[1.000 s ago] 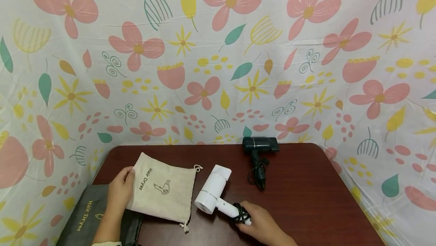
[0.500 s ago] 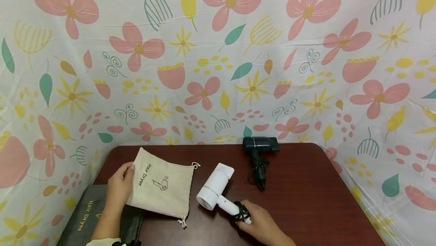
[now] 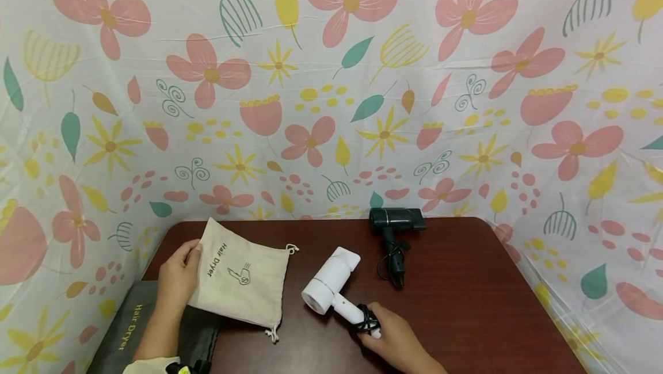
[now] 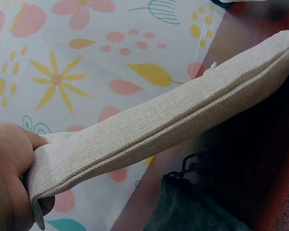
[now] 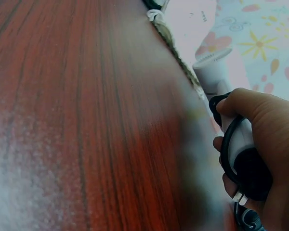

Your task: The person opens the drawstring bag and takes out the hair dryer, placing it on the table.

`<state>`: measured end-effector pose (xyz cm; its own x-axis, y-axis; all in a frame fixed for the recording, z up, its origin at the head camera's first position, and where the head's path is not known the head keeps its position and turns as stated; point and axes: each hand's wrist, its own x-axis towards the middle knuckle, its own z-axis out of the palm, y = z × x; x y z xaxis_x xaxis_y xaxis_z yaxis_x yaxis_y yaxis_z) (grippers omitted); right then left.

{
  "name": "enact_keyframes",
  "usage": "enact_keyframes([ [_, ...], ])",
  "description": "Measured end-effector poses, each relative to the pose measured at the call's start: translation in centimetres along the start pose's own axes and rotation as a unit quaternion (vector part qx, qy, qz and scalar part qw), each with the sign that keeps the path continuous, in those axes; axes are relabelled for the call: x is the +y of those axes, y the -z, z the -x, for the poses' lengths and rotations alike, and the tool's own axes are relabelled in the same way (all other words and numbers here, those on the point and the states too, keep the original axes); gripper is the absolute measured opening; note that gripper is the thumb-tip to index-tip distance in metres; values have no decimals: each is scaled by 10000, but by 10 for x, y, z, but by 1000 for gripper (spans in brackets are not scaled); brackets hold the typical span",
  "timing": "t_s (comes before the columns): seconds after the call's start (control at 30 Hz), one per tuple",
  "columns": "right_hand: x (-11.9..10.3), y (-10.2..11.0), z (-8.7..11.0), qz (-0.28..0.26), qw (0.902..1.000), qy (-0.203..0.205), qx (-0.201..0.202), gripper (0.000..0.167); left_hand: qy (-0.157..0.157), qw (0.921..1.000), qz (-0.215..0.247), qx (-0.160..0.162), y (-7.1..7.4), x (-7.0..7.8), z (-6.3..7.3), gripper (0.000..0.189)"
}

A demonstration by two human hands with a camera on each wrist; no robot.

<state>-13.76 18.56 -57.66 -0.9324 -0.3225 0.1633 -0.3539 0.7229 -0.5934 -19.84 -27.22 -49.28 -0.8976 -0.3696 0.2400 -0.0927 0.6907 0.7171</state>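
Observation:
A cream cloth drawstring bag (image 3: pixel 243 282), printed "Hair Dryer" with a small dryer picture, is pinched along its left edge by my left hand (image 3: pixel 178 273). In the left wrist view the bag (image 4: pixel 149 115) is seen side-on, its seam running lengthwise, with my left hand (image 4: pixel 9 178) at its near end. My right hand (image 3: pixel 396 334) grips the white hair dryer (image 3: pixel 331 279) by its handle, where a black cord (image 3: pixel 368 321) is wound. The right wrist view shows my right hand's (image 5: pixel 274 139) fingers curled round that handle (image 5: pixel 238 139). Between bag and dryer there is a small gap.
At the table's back lies a black hair dryer (image 3: pixel 396 221), cord bundled at its handle. A dark grey "Hair Dryer" bag (image 3: pixel 121 328) lies at the left under my left forearm. The reddish-brown table (image 3: pixel 466 293) meets a floral curtain (image 3: pixel 331 103) behind.
My left hand and the cream bag have shifted slightly left and up. The white dryer has moved a little up and right, my right hand staying on its handle.

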Motion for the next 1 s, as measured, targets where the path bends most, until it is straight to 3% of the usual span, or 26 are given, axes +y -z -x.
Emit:
enact_keyframes([
  [0.63, -2, -5, -3, -144, 9988, -471, -68, 33, -275, 9996, -28, 98, 15, 16, -9, 40],
  [1.0, -4, -6, -6, -266, 9974, -666, -119, 37, -201, 9995, 228, -106, 30, 18, -14, 45],
])
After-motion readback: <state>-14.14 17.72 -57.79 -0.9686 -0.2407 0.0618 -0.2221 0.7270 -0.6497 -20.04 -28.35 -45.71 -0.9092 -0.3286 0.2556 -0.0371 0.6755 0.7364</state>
